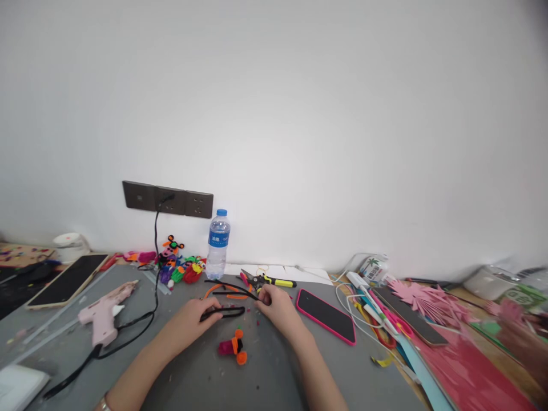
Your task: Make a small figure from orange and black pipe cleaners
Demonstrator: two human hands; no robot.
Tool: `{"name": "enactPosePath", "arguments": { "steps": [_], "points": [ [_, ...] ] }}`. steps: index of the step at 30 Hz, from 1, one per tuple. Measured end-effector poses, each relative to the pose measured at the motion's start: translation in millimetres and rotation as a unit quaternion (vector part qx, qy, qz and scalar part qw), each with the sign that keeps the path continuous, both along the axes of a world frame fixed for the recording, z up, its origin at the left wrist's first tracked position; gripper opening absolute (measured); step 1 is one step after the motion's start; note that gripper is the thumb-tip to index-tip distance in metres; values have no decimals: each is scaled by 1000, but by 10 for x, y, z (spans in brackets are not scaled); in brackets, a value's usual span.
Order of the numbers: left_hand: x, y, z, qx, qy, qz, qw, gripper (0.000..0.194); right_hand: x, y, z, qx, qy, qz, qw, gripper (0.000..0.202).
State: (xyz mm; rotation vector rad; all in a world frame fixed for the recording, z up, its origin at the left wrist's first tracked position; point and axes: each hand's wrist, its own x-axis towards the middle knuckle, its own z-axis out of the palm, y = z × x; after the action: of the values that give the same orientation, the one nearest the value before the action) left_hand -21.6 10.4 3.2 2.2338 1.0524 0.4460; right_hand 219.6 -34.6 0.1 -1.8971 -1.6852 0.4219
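A: What does each hand have?

B: The left hand (205, 315) pinches a folded black pipe cleaner (234, 309) between thumb and fingers. The right hand (274, 305) has its fingertips closed on black pipe cleaner strands (235, 286) (2 show, though I cannot tell whether they are 1 bent length).

A: How do the pieces lie?

B: The fold sits on the grey mat (188, 371), in the space between the hands. It points rightward from the left fingertips, its long axis nearly level, and its rounded bend stops short of the right hand. The left hand is nearer. The strands run leftward and farther away, passing beyond the fold.

A: And how do they look?

B: Dark and slim. The fold makes a narrow loop with a gap between its 2 sides; the strands are gently curved.

A: Anything close by?

B: An orange pipe cleaner (236, 296) lies around the strands, yellow-handled pliers (278, 281) lie behind the right hand, and a small magenta-and-orange figure (234, 346) lies nearer the person.
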Motion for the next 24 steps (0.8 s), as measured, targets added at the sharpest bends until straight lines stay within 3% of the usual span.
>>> {"name": "enactPosePath", "arguments": {
  "steps": [9, 12, 15, 19, 24],
  "points": [
    [-1, 34, -62, -31, 31, -10, 999, 31, 125, 57, 44, 143, 117, -39, 982, 20],
    [-5, 40, -78, -38, 18, -5, 999, 36, 159, 44, 121, 206, 204, -75, 954, 29],
    [-4, 28, -71, -44, -20, -4, 999, 34, 173, 29, 171, 252, 322, -108, 906, 36],
    [0, 1, -36, -46, -33, -21, 998, 25, 144, 65, 140, 235, 477, -105, 841, 38],
    [-8, 16, -48, -10, -56, -10, 998, 25, 41, 125, 63, 176, 551, -83, 812, 44]
  ]
}}
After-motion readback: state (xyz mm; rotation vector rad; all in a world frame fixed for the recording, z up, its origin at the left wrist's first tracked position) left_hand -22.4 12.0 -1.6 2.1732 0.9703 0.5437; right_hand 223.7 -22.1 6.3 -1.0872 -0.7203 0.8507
